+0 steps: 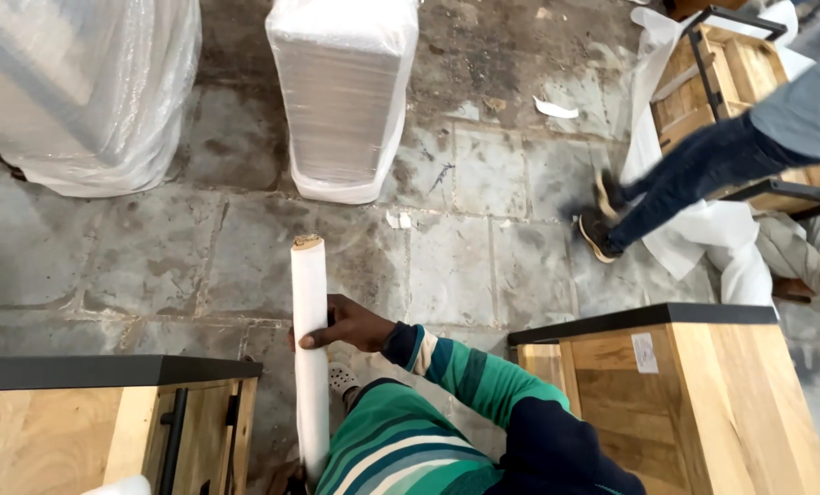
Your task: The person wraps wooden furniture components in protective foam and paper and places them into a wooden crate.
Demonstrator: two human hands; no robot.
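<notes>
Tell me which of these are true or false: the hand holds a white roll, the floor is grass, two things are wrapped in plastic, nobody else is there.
1. A hand holds a long white roll. True; which hand it is cannot be told.
2. The floor is grass. False: the floor is grey stone slabs.
3. Two things stand wrapped in clear plastic. True: a tall wrapped bundle and a bigger wrapped bundle at the top.
4. Nobody else is there. False: another person's legs and shoes show at the right, beside a wooden frame.
</notes>
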